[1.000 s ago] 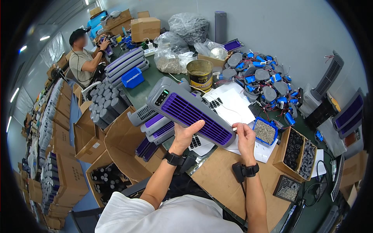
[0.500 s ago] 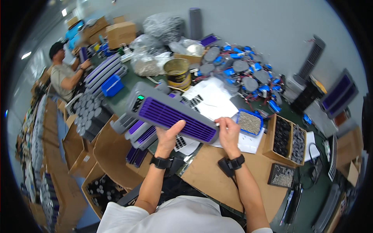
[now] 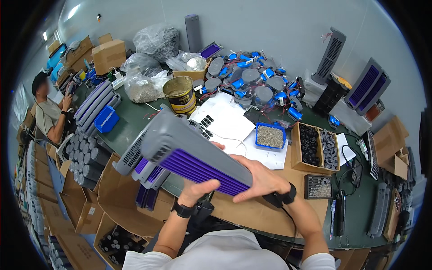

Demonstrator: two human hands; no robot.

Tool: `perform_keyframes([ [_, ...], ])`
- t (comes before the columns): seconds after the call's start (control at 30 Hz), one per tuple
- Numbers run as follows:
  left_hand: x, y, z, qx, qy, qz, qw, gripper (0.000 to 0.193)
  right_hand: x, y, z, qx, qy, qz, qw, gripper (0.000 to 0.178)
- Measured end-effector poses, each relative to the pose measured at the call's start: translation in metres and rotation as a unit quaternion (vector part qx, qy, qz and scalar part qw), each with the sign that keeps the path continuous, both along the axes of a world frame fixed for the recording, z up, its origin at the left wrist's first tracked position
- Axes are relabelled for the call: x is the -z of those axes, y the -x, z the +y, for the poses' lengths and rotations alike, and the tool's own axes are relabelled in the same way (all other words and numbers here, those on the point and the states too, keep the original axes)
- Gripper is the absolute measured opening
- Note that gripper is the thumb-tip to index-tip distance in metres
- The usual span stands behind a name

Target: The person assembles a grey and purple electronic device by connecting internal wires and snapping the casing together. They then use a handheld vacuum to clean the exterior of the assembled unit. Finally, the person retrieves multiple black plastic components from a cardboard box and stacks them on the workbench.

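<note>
A grey tower fan (image 3: pixel 193 139) with a purple louvred grille is held up, tilted, above the near side of the table. My left hand (image 3: pixel 197 190) supports it from below, thumb over the grille's lower edge. My right hand (image 3: pixel 258 180) is wrapped round its right end, thumb on the front side. The fan's far end rises toward the upper left, over other similar grey and purple fans (image 3: pixel 143 174). Behind it are white sheets (image 3: pixel 227 112) with black stickers. A brown cardboard sheet (image 3: pixel 288 207) lies beneath my right forearm.
A blue tray of screws (image 3: pixel 270 136) and a divided box of black and grey parts (image 3: pixel 295 148) stand to the right. Beyond are piled round parts with blue motors (image 3: pixel 263 95) and a yellow-black can (image 3: pixel 180 95). Cardboard boxes (image 3: pixel 121 189) stand left. A co-worker (image 3: pixel 50 112) sits far left.
The fan has turned, and its top end now points more toward me. My right hand has gone from a fingertip hold at the end to a wrapped grip. The view has shifted right.
</note>
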State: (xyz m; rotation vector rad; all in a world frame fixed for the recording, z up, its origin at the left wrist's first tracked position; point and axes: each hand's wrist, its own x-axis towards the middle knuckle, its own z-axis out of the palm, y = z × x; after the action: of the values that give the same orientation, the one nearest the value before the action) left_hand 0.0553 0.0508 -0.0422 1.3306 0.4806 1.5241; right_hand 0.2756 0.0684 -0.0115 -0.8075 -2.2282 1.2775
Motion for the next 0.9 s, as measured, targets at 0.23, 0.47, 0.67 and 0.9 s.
perform_keyframes([
  [0.23, -0.066, 0.035, -0.006, -0.07, -0.01, -0.009, 0.997, 0.105, -0.005, -0.036, -0.053, 0.105, -0.08, -0.075, 0.988, 0.098],
  [0.47, -0.058, 0.05, -0.012, -0.09, -0.018, 0.162, 0.983, 0.062, 0.006, -0.037, -0.067, 0.143, -0.124, -0.099, 0.977, 0.094],
  [0.67, -0.052, 0.028, -0.018, -0.002, 0.02, -0.118, 0.993, 0.123, -0.008, -0.04, -0.075, 0.177, -0.166, -0.092, 0.966, 0.094],
  [0.9, -0.03, -0.005, -0.028, 0.075, 0.098, -0.181, 0.976, 0.116, -0.025, -0.039, -0.085, 0.177, -0.069, -0.044, 0.981, 0.09],
])
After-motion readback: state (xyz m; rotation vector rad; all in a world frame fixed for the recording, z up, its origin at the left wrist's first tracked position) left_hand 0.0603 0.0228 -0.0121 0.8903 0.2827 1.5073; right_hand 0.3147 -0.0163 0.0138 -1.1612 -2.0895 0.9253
